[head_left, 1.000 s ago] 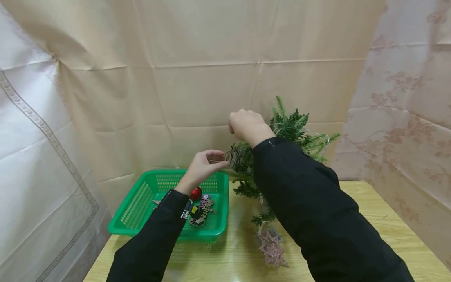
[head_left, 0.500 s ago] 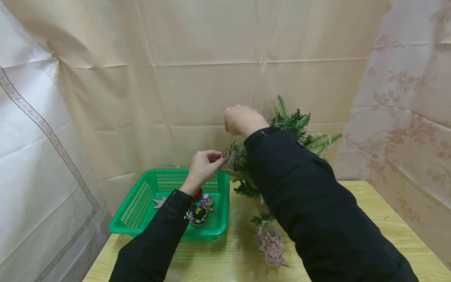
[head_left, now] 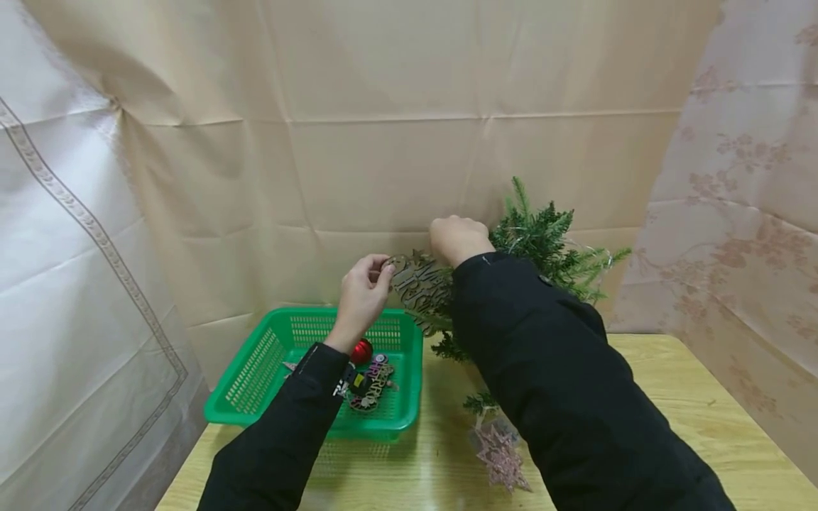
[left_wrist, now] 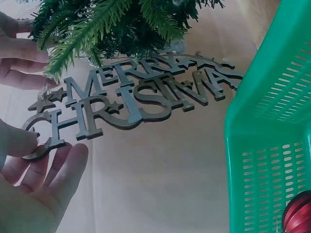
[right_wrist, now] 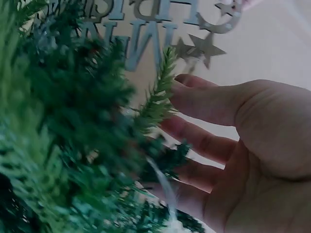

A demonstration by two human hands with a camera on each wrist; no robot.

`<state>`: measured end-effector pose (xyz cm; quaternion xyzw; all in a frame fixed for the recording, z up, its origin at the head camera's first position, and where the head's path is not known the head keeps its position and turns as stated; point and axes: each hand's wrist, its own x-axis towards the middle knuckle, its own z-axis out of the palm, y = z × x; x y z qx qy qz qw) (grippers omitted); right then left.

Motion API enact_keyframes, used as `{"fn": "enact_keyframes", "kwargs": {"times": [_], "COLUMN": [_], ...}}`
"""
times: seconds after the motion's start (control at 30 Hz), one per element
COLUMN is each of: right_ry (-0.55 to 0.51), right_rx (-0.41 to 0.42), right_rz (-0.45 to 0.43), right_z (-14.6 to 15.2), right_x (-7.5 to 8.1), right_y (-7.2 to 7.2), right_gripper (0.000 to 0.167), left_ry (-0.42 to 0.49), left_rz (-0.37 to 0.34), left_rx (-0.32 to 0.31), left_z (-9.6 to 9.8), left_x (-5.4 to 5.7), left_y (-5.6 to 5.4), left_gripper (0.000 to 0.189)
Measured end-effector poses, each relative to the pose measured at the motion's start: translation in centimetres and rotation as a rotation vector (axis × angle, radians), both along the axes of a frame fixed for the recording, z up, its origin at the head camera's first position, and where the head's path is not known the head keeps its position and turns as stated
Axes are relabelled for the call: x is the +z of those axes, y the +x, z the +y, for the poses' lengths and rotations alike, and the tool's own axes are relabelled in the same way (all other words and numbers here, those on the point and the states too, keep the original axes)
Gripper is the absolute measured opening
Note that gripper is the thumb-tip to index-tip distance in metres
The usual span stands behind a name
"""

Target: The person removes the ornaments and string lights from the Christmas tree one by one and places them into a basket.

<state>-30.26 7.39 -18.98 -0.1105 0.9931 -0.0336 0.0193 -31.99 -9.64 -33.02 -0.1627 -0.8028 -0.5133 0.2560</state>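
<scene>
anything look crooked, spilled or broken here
The flat brown wood-look cut-letter sign looks askew: in the head view it slants down rightward from the bare left hand, beside the green artificial tree, perhaps simply from being handled. Nothing looks spilled or broken.

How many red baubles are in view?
1 red bauble, in the green basket, near the left sleeve; others may be hidden behind that sleeve or the Christmas tree.

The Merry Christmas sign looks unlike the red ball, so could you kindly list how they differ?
The Merry Christmas sign is a flat cut-out of letters and stars; the red ball is round. The sign is dull grey-brown, the ball shiny red. The left hand pinches the sign's edge, while the ball lies in the green basket.
</scene>
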Motion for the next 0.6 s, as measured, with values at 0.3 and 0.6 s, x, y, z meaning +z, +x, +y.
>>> {"fn": "enact_keyframes", "kwargs": {"times": [0.3,0.6], "right_ry": [-0.012,-0.057], "right_rx": [-0.013,-0.046], "right_rz": [0.067,0.099], "right_z": [0.6,0.9], "right_x": [-0.9,-1.3], "right_y": [-0.9,-1.5], "right_gripper": [0.019,0.015], "left_ry": [0.111,0.153], "left_rz": [0.013,0.022], "left_rx": [-0.089,-0.1], "left_z": [0.0,-0.1], "left_x": [0.0,0.0], "left_y": [0.1,0.0], "left_gripper": [0.02,0.022]}}
